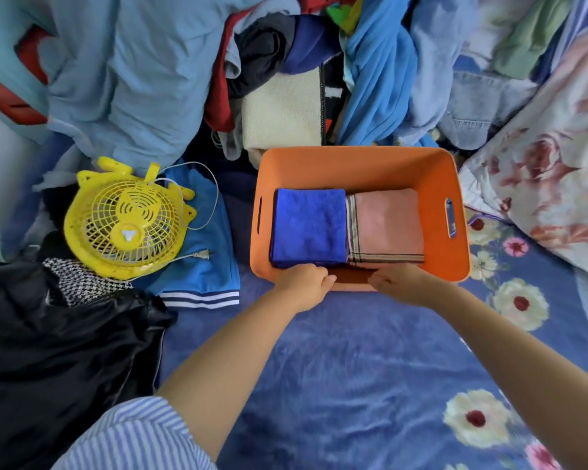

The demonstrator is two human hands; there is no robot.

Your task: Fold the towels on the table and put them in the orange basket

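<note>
- Surface: blue floral bedsheet (pixel 353 385), white-and-red blossoms at 3 to 5 o'clock.
- Orange basket (pixel 452 184), centre; folded blue towel (pixel 308 227) and pink striped towel (pixel 386 225) inside, side by side, touching.
- Left hand (pixel 302 284) and right hand (pixel 399 283), on near basket rim at 6 o'clock; fingers curled over rim, grasping it.
- Yellow table fan (pixel 124 218), 9 o'clock, face up, cord and plug alongside.
- Black jacket (pixel 65 351), 8 o'clock.
- Heaped clothing (pixel 143 69), 10 to 2 o'clock.
- Floral quilt (pixel 550 171), 3 o'clock.
</note>
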